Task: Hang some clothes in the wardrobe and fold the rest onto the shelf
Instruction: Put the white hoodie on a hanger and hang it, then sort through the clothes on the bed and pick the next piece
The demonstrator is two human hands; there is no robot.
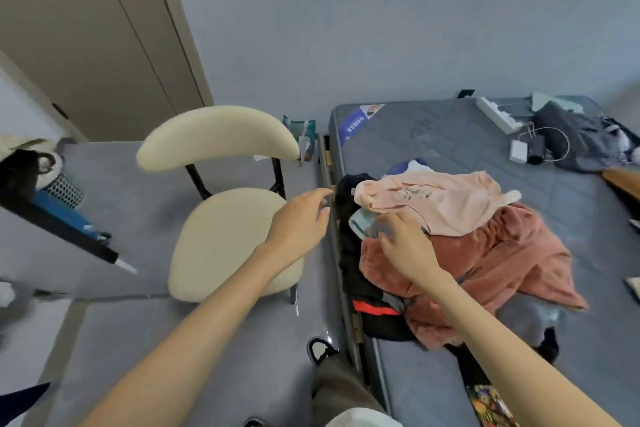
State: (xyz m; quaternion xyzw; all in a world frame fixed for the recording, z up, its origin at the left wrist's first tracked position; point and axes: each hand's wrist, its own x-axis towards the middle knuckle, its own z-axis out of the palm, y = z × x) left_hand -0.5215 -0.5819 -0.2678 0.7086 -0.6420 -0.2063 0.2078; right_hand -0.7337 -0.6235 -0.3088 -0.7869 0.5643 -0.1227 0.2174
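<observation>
Head view: bed (450,135) carries the unsorted clothes (485,253) heaped at its left edge, nothing hung or folded yet. Right hand (405,246) rests on the heap, fingers loosely spread; left hand (298,222) hovers relaxed, empty.

Both arms are seen bare from the wrist back to the lower edge of the frame — no sleeve, watch, ring or bracelet is worn on either. The left hand (300,218) and the right hand (405,246) are ungloved, with short, unpainted nails as far as the blur allows. Below them, one leg (341,388) is covered in khaki-brown trousers, and a black shoe (320,350) with white lacing or trim is worn — possibly a sneaker. A white patch of clothing (360,419), perhaps a shirt hem, is cut off by the bottom edge
</observation>
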